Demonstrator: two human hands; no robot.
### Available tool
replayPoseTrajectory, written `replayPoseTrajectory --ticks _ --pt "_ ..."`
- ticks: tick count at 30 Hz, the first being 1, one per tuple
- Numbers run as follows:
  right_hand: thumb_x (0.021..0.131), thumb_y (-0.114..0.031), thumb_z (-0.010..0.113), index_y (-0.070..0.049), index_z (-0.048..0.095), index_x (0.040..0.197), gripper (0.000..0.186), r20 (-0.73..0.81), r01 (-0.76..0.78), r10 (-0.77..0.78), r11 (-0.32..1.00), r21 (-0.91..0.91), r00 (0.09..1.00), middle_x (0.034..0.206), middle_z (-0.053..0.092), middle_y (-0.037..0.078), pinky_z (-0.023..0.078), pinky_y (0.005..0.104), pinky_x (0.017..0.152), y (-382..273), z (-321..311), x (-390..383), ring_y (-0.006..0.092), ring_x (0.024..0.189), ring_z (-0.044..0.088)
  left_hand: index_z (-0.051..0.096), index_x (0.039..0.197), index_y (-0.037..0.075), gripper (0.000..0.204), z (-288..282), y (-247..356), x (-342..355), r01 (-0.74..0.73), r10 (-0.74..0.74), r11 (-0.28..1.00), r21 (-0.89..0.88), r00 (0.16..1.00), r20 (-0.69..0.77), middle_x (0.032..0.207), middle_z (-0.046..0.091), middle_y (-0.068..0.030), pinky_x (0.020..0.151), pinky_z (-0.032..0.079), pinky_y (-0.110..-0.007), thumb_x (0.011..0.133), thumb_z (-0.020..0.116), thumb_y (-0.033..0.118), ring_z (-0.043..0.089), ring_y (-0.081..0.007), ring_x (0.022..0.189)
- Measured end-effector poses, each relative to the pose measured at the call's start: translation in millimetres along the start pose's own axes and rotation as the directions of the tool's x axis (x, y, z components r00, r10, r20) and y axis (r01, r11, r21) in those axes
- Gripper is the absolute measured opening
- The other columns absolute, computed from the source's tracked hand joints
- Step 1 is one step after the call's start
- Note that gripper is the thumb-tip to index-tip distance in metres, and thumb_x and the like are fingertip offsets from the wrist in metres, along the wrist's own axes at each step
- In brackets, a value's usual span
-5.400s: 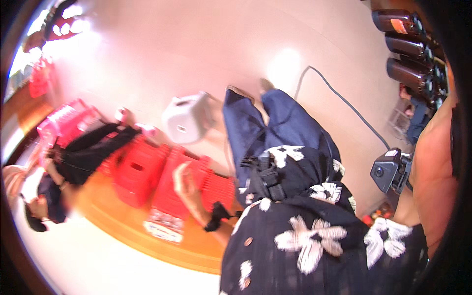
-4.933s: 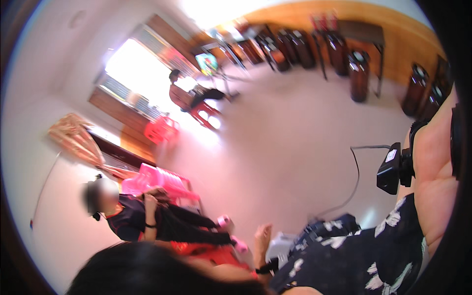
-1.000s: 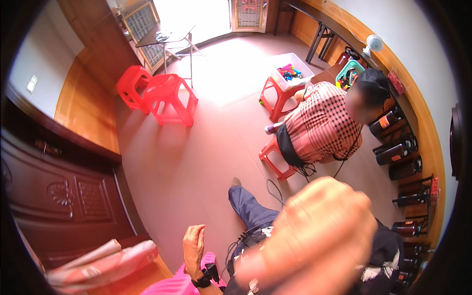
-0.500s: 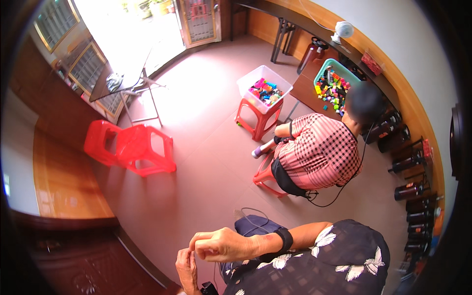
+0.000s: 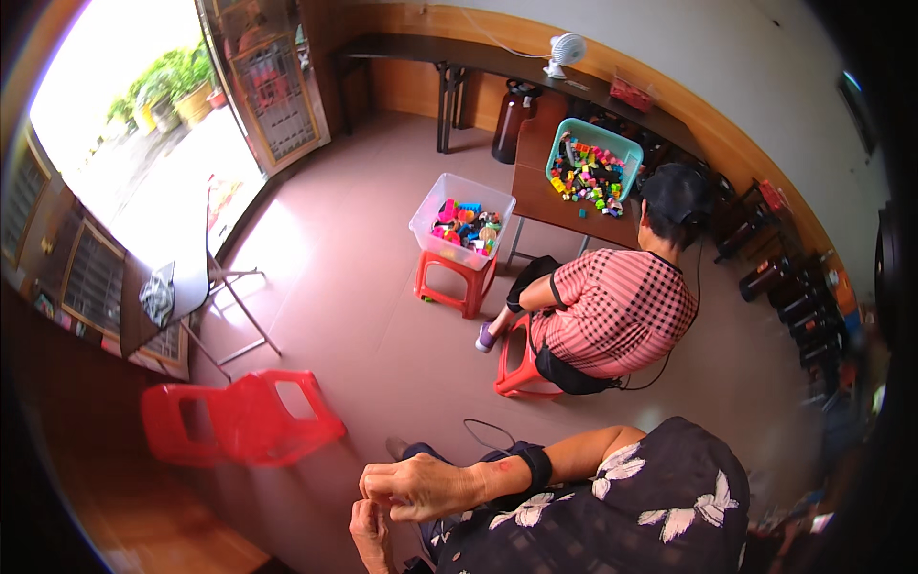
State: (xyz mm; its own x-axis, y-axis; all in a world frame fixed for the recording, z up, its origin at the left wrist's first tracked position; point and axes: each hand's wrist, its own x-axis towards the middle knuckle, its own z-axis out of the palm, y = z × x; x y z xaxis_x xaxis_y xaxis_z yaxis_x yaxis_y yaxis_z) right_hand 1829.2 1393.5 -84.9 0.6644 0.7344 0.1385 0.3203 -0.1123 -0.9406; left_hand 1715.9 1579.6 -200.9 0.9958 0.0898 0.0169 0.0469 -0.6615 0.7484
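The right forearm comes across the lower part of the view from the right, almost level, and the dark wristband (image 5: 538, 467) sits around its wrist. The right hand (image 5: 419, 486) points to the left with its back turned up; its fingers are bent inward and lie close together. The left hand (image 5: 371, 538) rises from the lower edge, nearly upright, just below the right fingertips. Its fingers are also bent and rather pressed together, not spread. The two hands meet, or almost meet, at the fingers; I cannot tell if they touch, nor if some small thing is pinched between them. Both are in front of the flowered black shirt (image 5: 612, 507).

The nearest things on the floor are a thin cable (image 5: 490, 424), which makes a loop beyond the right wrist, and the red plastic stools (image 5: 263, 421), which are to the left and apart from both hands. Farther ahead, another person in a checked shirt (image 5: 612, 316) sits on a red stool (image 5: 521, 365), beside a brown table (image 5: 534, 196) that carries a turquoise basket (image 5: 617, 143) with colourful small pieces (image 5: 588, 177)
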Motion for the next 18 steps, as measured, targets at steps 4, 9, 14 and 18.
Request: replayPoseTrajectory --ticks 4,9,14,18 --pt "0.072 -0.003 0.062 -0.006 0.048 0.084 0.018 -0.087 -0.006 -0.003 0.995 -0.104 0.996 0.090 0.054 0.003 0.047 0.0337 0.058 14 2 66 0.0241 0.069 0.058 0.061 0.093 0.002 0.014 -35 -61 72 -0.153 0.153 0.988 -0.014 0.988 0.025 0.085 0.059 -0.0142 0.067 0.049 -0.039 0.079 0.061 0.000 0.060 -0.0332 0.076" --pt "0.073 -0.003 0.057 -0.007 0.046 0.081 0.015 -0.179 -0.004 -0.019 0.992 -0.127 0.984 0.088 0.052 0.003 0.047 0.0348 0.057 50 14 124 0.0231 0.073 0.059 0.053 0.111 0.005 0.024 -63 -118 152 -0.072 0.131 0.949 -0.306 0.975 0.178 0.104 0.052 -0.0118 0.081 0.042 -0.039 0.088 0.055 0.011 0.053 -0.0290 0.093" --pt "0.073 -0.003 0.055 -0.006 0.045 0.080 0.012 -0.263 -0.090 0.062 0.991 -0.097 0.963 0.087 0.051 0.003 0.047 0.0357 0.057 74 7 164 0.0240 0.076 0.058 0.036 0.141 0.001 0.050 -87 -138 225 0.521 -0.095 0.598 -0.609 0.801 0.591 0.144 0.039 -0.0071 0.113 0.027 -0.037 0.099 0.045 0.027 0.038 -0.0235 0.133" --pt "0.073 -0.003 0.055 -0.005 0.045 0.080 0.012 -0.343 -0.157 0.128 0.986 -0.058 0.931 0.085 0.050 0.004 0.047 0.0353 0.058 89 -22 196 0.0240 0.076 0.058 0.049 0.127 -0.001 0.036 -74 -140 283 0.367 -0.048 0.733 -0.573 0.867 0.495 0.128 0.050 -0.0099 0.105 0.036 -0.033 0.099 0.042 0.021 0.048 -0.0197 0.119"
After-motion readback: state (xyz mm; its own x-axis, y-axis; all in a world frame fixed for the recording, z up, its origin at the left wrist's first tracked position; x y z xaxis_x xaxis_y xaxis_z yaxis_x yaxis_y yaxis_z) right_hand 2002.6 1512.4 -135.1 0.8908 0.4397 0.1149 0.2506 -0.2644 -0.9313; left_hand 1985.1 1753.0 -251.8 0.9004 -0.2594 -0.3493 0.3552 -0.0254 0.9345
